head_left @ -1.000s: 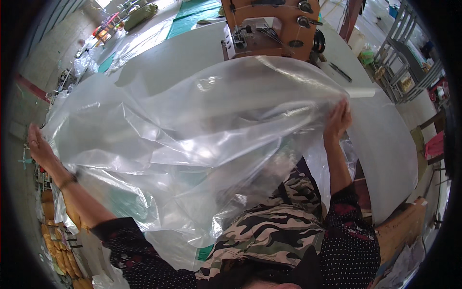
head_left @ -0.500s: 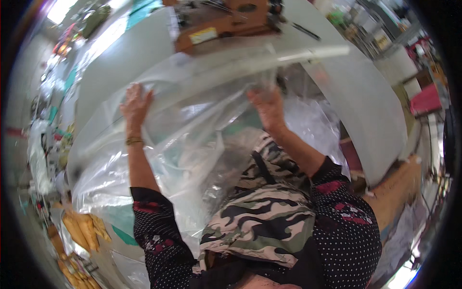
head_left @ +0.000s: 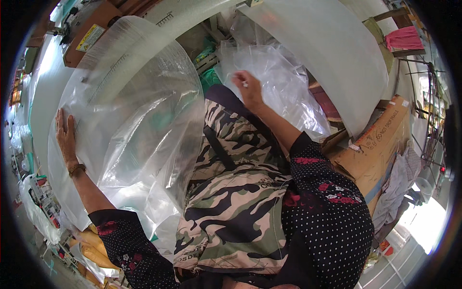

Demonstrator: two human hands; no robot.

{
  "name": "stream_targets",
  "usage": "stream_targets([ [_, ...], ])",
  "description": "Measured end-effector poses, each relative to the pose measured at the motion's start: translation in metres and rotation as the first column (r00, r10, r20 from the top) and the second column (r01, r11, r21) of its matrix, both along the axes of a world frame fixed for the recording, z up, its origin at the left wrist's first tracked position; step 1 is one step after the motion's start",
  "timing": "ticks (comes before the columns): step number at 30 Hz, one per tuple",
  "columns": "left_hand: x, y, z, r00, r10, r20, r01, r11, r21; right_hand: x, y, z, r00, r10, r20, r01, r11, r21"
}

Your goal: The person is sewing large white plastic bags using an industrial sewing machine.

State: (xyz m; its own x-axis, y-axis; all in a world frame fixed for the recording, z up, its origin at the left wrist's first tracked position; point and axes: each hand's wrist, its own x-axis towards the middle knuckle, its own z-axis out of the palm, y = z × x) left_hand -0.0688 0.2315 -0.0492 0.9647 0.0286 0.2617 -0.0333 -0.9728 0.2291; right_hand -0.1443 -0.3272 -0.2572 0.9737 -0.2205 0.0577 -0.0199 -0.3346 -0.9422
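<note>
My left hand [head_left: 67, 139] lies flat with fingers stretched out, on the outer left edge of a clear plastic sheet [head_left: 139, 111]. That sheet spreads over the pale tabletop [head_left: 57, 89] and drapes over its front edge toward my lap in shiny folds. My right hand [head_left: 250, 90] is apart from the sheet, raised in front of a heap of clear plastic [head_left: 274, 72]. Its fingers are curled in, and a small white spot shows at them; whether that is a held thing cannot be told. A camouflage apron [head_left: 236, 192] covers my lap.
A brown machine housing [head_left: 86, 36] with a yellow label stands on the table at far left. Ruler marks [head_left: 164, 19] run along the tabletop. On the right are a pale curved panel [head_left: 332, 53], a long cardboard box [head_left: 373, 142] and a pink cloth [head_left: 403, 38].
My right hand has come off the sheet, its fingers now curled. The sheet lies farther left, with my left hand still on it. My view has turned right, so the machine appears farther left.
</note>
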Motion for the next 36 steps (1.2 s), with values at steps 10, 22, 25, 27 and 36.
stream_targets([
  [10, 0.009, 0.009, -0.007, 0.999, -0.036, 0.022, 0.037, 0.998, -0.05, -0.042, -0.164, -0.162, 0.755, -0.258, -0.603, -0.304, 0.677, -0.67],
  [22, 0.007, 0.018, -0.003, 0.998, 0.063, 0.012, -0.064, 0.961, 0.268, -0.051, -0.197, 0.1, 0.956, -0.016, 0.293, 0.044, 0.995, -0.091],
  [25, 0.008, -0.016, 0.002, 0.991, 0.134, -0.007, -0.122, 0.925, 0.36, -0.057, -0.212, 0.198, 0.838, -0.339, 0.428, 0.187, 0.915, 0.358],
  [27, 0.002, -0.022, 0.015, 0.973, 0.229, 0.006, -0.217, 0.914, 0.343, -0.054, -0.2, 0.261, 0.73, -0.481, 0.485, 0.308, 0.865, 0.395],
  [36, -0.064, -0.227, 0.111, 0.823, -0.521, 0.227, 0.563, 0.695, -0.447, -0.024, -0.125, 0.369, 0.638, -0.334, 0.693, -0.046, 0.883, 0.467],
])
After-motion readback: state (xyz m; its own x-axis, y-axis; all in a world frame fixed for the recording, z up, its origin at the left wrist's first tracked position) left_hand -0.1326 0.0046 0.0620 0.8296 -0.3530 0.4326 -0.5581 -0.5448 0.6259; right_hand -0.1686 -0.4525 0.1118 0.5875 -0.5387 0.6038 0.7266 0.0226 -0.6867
